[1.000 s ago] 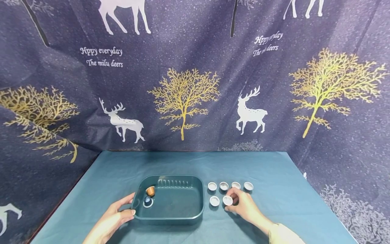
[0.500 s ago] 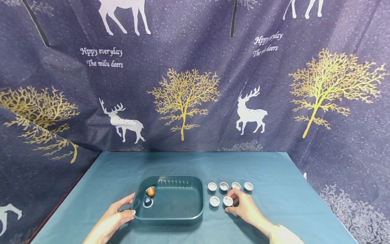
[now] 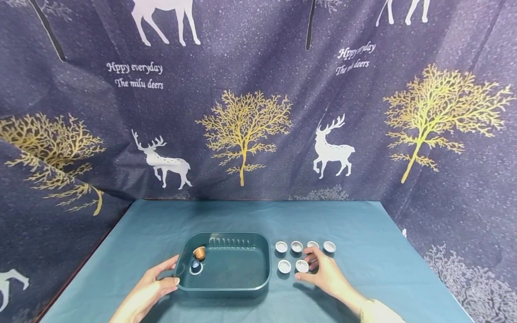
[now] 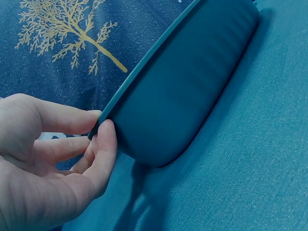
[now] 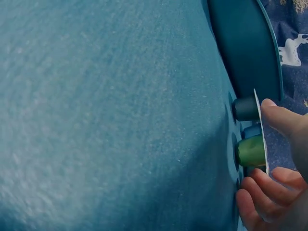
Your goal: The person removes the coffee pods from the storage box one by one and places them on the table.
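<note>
In the head view my left hand (image 3: 150, 287) is at the left end of a dark green rectangular tray (image 3: 226, 291); in the left wrist view its thumb and fingers pinch the rim. My right hand (image 3: 326, 274) is around a coffee capsule (image 3: 302, 266) that stands lid up, thumb and fingers spread apart from it. The right wrist view shows this capsule as green (image 5: 251, 151), with a dark teal capsule (image 5: 245, 109) near the thumb. Inside the tray lie an orange capsule (image 3: 199, 253) and a blue capsule (image 3: 195, 265) on their sides.
Other capsules stand lid up in two rows right of the tray: one in the front row (image 3: 284, 266), several in the back row (image 3: 296, 246). My right fingers partly cover one back-row capsule (image 3: 313, 245). A printed cloth (image 3: 258, 134) hangs behind the blue-green table (image 3: 363, 224).
The capsule at my right hand has come down slightly onto the table. My right thumb and fingers have spread away from it. The left hand and the tray stay in place.
</note>
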Demonstrator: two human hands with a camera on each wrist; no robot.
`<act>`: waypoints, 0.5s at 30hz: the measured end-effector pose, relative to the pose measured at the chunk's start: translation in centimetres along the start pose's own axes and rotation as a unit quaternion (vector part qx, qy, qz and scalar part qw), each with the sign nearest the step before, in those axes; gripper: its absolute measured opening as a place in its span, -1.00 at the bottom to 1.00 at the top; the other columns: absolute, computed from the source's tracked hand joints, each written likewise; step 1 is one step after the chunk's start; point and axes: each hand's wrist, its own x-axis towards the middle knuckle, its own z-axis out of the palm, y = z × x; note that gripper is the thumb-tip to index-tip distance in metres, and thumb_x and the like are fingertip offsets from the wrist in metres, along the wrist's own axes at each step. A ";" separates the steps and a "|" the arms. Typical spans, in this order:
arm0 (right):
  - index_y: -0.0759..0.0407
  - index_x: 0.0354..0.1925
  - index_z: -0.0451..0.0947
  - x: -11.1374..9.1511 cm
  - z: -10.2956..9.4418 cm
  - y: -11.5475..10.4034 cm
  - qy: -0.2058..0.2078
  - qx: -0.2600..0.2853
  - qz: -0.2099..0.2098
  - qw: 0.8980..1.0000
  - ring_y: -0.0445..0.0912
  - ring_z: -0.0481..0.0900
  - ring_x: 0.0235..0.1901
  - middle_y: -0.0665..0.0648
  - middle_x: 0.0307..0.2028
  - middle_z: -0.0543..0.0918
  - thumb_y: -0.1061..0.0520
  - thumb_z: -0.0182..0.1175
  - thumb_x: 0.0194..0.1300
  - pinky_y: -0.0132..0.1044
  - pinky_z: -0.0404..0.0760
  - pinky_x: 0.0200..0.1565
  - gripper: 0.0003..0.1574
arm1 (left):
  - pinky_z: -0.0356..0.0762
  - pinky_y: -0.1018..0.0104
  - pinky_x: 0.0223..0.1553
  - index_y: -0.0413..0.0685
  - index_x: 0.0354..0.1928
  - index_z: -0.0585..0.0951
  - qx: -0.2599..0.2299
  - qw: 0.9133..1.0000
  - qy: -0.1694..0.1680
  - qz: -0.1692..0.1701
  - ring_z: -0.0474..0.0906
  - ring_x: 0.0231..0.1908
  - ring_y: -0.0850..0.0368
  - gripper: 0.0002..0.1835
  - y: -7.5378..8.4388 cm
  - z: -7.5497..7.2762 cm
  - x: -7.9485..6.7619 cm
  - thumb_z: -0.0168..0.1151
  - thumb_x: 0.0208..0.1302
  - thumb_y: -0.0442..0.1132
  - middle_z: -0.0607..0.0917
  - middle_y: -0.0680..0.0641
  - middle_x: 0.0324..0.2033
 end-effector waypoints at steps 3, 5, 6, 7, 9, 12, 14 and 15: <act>0.10 0.06 0.52 0.2 -0.1 0.0 -0.002 -0.004 0.002 1.000 -0.19 0.63 -0.31 0.00 -0.22 0.67 -0.12 0.60 -0.18 -0.38 0.58 -0.22 -0.16 | 0.57 0.08 0.13 -0.36 0.53 -0.02 -0.001 1.000 -0.002 0.003 0.56 0.13 0.06 -0.17 -0.1 0.0 0.0 0.15 0.32 -0.33 0.21 -0.38 0.32; 0.08 0.07 0.52 0.3 -0.3 0.0 -0.005 -0.006 0.002 1.000 -0.16 0.64 -0.29 0.00 -0.20 0.67 -0.13 0.60 -0.17 -0.37 0.57 -0.22 -0.16 | 0.57 0.08 0.12 -0.36 0.53 -0.02 -0.002 1.000 -0.002 0.003 0.57 0.12 0.06 -0.17 -0.1 0.0 0.0 0.15 0.32 -0.33 0.22 -0.38 0.32; 0.08 0.07 0.52 0.3 -0.4 -0.1 -0.004 -0.005 0.000 1.000 -0.14 0.65 -0.28 0.02 -0.19 0.68 -0.13 0.60 -0.17 -0.36 0.58 -0.21 -0.16 | 0.57 0.08 0.12 -0.36 0.53 -0.02 -0.002 1.000 -0.002 0.004 0.57 0.12 0.06 -0.17 -0.1 0.0 0.0 0.15 0.32 -0.33 0.22 -0.38 0.32; 0.08 0.08 0.51 0.4 -0.5 -0.2 -0.005 -0.006 -0.001 1.000 -0.12 0.65 -0.26 0.03 -0.18 0.68 -0.13 0.60 -0.16 -0.35 0.58 -0.20 -0.16 | 0.57 0.08 0.12 -0.36 0.52 -0.02 -0.001 1.000 -0.002 0.004 0.56 0.12 0.06 -0.17 -0.1 0.0 0.0 0.14 0.32 -0.33 0.21 -0.38 0.32; 0.09 0.09 0.52 0.4 -0.8 -0.4 -0.006 -0.006 -0.004 1.000 -0.07 0.66 -0.21 0.07 -0.13 0.69 -0.14 0.59 -0.15 -0.32 0.60 -0.19 -0.15 | 0.57 0.08 0.12 -0.36 0.52 -0.02 -0.002 1.000 -0.001 0.005 0.56 0.12 0.06 -0.17 -0.1 0.0 0.0 0.14 0.32 -0.33 0.21 -0.38 0.32; 0.12 0.13 0.52 0.5 -1.2 -0.8 -0.008 -0.003 -0.019 1.000 0.03 0.66 -0.14 0.16 -0.07 0.68 -0.12 0.57 -0.11 -0.31 0.63 -0.21 -0.15 | 0.57 0.09 0.12 -0.36 0.52 -0.01 -0.002 1.000 0.000 0.007 0.56 0.12 0.06 -0.17 -0.1 0.0 0.0 0.14 0.32 -0.33 0.21 -0.37 0.32; 0.15 0.16 0.52 0.6 -1.3 -1.0 -0.009 0.000 -0.033 0.999 0.09 0.66 -0.12 0.20 -0.03 0.68 -0.10 0.56 -0.08 -0.32 0.63 -0.24 -0.14 | 0.57 0.08 0.13 -0.36 0.52 -0.01 -0.002 1.000 0.000 0.006 0.56 0.12 0.07 -0.18 -0.1 0.0 0.0 0.14 0.32 -0.34 0.22 -0.37 0.31; 0.15 0.18 0.51 0.7 -1.4 -1.0 -0.011 0.002 -0.037 0.999 0.11 0.66 -0.11 0.20 -0.02 0.68 -0.09 0.56 -0.06 -0.33 0.63 -0.25 -0.14 | 0.57 0.08 0.13 -0.36 0.52 -0.01 -0.002 1.000 0.000 0.006 0.56 0.12 0.07 -0.18 -0.1 0.0 0.0 0.14 0.32 -0.34 0.22 -0.36 0.31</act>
